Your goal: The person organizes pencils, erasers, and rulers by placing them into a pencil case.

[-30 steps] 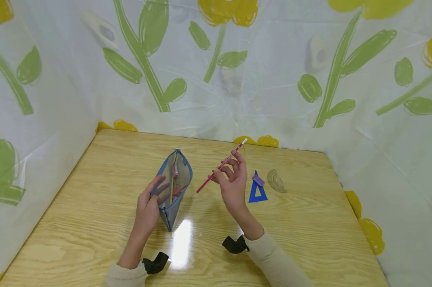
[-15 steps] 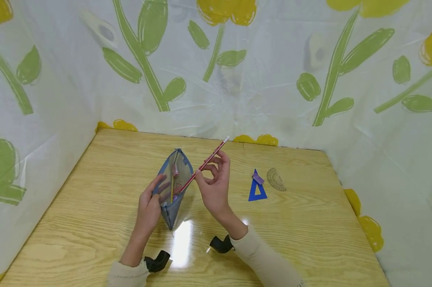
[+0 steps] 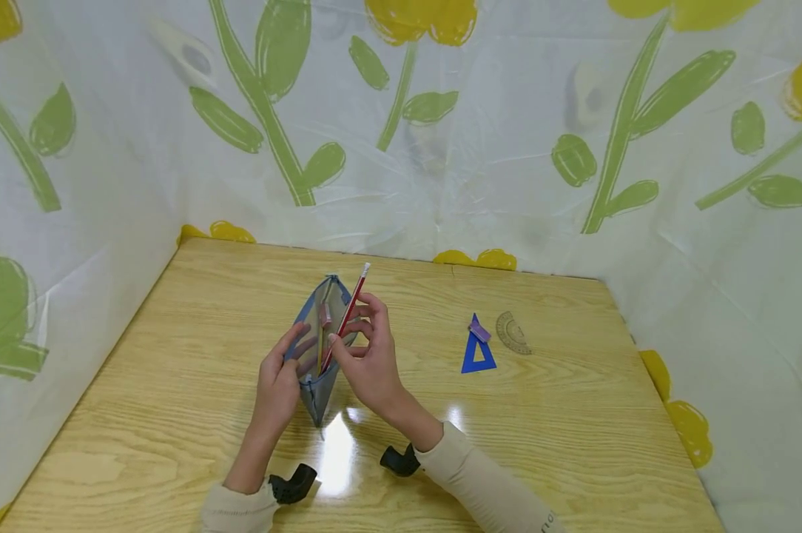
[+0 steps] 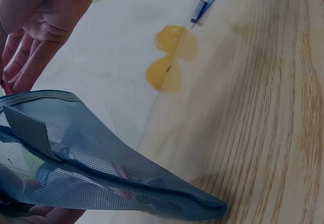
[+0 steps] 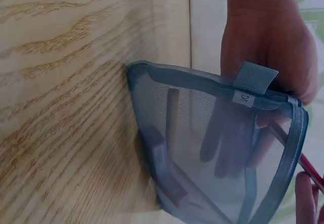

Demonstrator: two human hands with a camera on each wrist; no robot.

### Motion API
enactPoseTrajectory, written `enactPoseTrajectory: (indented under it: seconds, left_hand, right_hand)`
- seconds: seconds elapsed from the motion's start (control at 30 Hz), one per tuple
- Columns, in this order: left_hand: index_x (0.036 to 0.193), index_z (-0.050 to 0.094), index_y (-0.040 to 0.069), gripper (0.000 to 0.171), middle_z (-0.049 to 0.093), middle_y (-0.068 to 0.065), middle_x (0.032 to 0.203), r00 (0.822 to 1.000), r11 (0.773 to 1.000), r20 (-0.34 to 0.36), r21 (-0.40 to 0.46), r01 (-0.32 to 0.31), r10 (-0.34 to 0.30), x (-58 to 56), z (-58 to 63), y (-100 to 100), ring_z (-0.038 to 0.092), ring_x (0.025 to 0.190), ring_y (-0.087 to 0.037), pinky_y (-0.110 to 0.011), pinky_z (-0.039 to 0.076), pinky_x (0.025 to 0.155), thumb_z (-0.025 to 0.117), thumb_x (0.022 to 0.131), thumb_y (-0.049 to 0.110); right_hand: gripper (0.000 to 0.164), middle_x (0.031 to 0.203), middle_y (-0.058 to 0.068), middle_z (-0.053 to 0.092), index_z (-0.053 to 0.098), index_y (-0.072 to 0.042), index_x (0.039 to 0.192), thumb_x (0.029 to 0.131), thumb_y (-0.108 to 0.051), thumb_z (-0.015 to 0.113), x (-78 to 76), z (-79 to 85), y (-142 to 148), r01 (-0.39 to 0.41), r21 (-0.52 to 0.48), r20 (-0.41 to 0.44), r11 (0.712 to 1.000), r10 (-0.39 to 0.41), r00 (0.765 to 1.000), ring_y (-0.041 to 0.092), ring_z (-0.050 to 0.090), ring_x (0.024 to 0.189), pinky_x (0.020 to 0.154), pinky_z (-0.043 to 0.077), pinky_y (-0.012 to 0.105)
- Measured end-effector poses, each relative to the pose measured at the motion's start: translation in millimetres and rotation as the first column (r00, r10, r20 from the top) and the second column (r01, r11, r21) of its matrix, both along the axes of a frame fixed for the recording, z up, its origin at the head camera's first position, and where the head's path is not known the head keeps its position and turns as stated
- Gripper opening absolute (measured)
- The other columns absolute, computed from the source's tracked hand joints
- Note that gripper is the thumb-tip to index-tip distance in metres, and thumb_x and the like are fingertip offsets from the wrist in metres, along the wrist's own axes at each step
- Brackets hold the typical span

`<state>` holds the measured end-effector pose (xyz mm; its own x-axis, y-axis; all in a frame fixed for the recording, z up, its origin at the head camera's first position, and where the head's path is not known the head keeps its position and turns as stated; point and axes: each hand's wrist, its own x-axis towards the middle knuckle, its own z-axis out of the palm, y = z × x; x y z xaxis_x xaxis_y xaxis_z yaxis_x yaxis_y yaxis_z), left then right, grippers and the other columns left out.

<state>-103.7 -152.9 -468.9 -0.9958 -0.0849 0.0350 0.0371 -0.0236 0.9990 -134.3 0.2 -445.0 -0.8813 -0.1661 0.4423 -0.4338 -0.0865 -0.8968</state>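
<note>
My left hand (image 3: pixel 277 385) grips a blue-grey mesh pencil case (image 4: pixel 101 158) by its near end and left side, above the table. The fingers show through the mesh in the right wrist view. The case's zipped mouth stands wide. My right hand (image 3: pixel 373 363) pinches a red pencil (image 3: pixel 354 297) with a white tip upward; its lower end is inside the mouth. Within the case are a small pink block (image 3: pixel 325 316), probably an eraser, and a yellow pencil (image 3: pixel 319 348). Other contents are blurred behind the mesh.
To the right on the wooden table (image 3: pixel 574 407) lie a blue set square (image 3: pixel 479 364), a small purple block (image 3: pixel 479 331) on top of it, and a clear protractor (image 3: pixel 513 333). A white flowered cloth (image 3: pixel 494 170) walls the back and sides.
My right hand has moved left with the red pencil, tilting it steeper and bringing its lower end into the pencil case. The left hand and case have hardly moved.
</note>
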Motion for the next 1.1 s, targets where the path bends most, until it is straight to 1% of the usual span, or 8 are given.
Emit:
enactPoseTrajectory:
  seconds: [0.2,0.37,0.5,0.6,0.73,0.8,1.0,1.1]
  left_hand:
    - [0.155,0.030,-0.008,0.058,0.038,-0.026,0.156,1.000,1.000,-0.005,-0.001,0.006,-0.006,0.7,0.9,-1.4,0.045,0.140,-0.043,-0.017,0.053,0.097,0.019,0.098,-0.008]
    - [0.156,0.029,-0.007,0.059,0.038,-0.025,0.157,1.000,1.000,-0.001,0.003,0.003,-0.003,0.7,0.1,-2.2,0.045,0.140,-0.043,-0.017,0.053,0.097,0.019,0.098,-0.008]
    - [0.157,0.028,-0.006,0.059,0.038,-0.024,0.157,1.000,1.000,-0.005,-0.008,-0.001,0.001,1.4,-0.3,-3.1,0.046,0.140,-0.042,-0.016,0.053,0.096,0.018,0.098,-0.007]
    - [0.157,0.028,-0.005,0.060,0.038,-0.023,0.158,1.000,1.000,-0.004,-0.015,0.002,-0.002,1.9,-0.4,-3.5,0.046,0.140,-0.042,-0.021,0.053,0.100,0.019,0.098,-0.007]
    - [0.157,0.029,-0.004,0.060,0.038,-0.023,0.158,1.000,1.000,-0.003,-0.023,0.002,-0.002,2.6,-0.6,-4.3,0.047,0.140,-0.041,-0.033,0.052,0.105,0.019,0.099,-0.007]
    - [0.157,0.029,-0.004,0.060,0.039,-0.023,0.157,1.000,1.000,-0.001,-0.027,0.001,-0.001,2.8,-0.9,-4.9,0.047,0.140,-0.041,-0.035,0.052,0.106,0.019,0.099,-0.007]
    - [0.156,0.030,-0.007,0.059,0.038,-0.024,0.157,1.000,1.000,-0.004,-0.011,-0.002,0.002,3.3,-1.4,-6.9,0.045,0.140,-0.044,-0.025,0.052,0.102,0.019,0.098,-0.007]
    - [0.156,0.030,-0.007,0.059,0.038,-0.025,0.157,1.000,1.000,-0.010,-0.009,-0.007,0.006,3.5,-0.8,-8.1,0.045,0.140,-0.044,-0.021,0.052,0.101,0.019,0.098,-0.008]
  right_hand:
    - [0.059,0.120,0.020,0.051,0.037,-0.008,0.147,0.096,0.002,0.064,-0.8,0.6,-0.9,-0.018,0.041,-0.002,0.999,0.018,1.000,0.035,0.063,0.091,0.058,0.060,0.024]
    - [0.056,0.119,0.020,0.053,0.039,-0.009,0.147,0.097,-0.001,0.063,-1.4,2.8,-0.5,-0.022,0.071,0.018,0.997,0.020,1.000,0.032,0.064,0.092,0.058,0.062,0.033]
    - [0.055,0.120,0.024,0.053,0.038,-0.006,0.147,0.098,0.000,0.062,-1.6,3.3,-0.8,-0.027,0.084,0.034,0.996,0.024,0.999,0.031,0.064,0.093,0.059,0.063,0.040]
    - [0.053,0.120,0.026,0.052,0.039,-0.005,0.147,0.099,0.001,0.060,-1.2,3.3,-0.9,-0.042,0.075,0.037,0.996,0.039,0.999,0.035,0.063,0.094,0.060,0.063,0.044]
    - [0.049,0.120,0.028,0.051,0.043,-0.005,0.146,0.100,0.000,0.059,-0.8,4.3,-1.5,-0.069,0.068,0.048,0.995,0.066,0.997,0.038,0.063,0.094,0.065,0.064,0.047]
    - [0.047,0.121,0.027,0.051,0.044,-0.005,0.145,0.100,0.000,0.058,-0.5,4.4,-1.6,-0.080,0.069,0.058,0.994,0.076,0.995,0.039,0.063,0.094,0.068,0.064,0.048]
    - [0.045,0.118,0.020,0.050,0.045,-0.007,0.144,0.101,-0.001,0.057,1.1,4.1,-0.8,-0.096,0.054,0.067,0.994,0.092,0.994,0.041,0.062,0.094,0.071,0.065,0.046]
    - [0.044,0.117,0.021,0.049,0.045,-0.005,0.143,0.101,0.000,0.056,2.3,4.1,-0.5,-0.101,0.033,0.061,0.994,0.099,0.993,0.038,0.061,0.093,0.073,0.065,0.047]
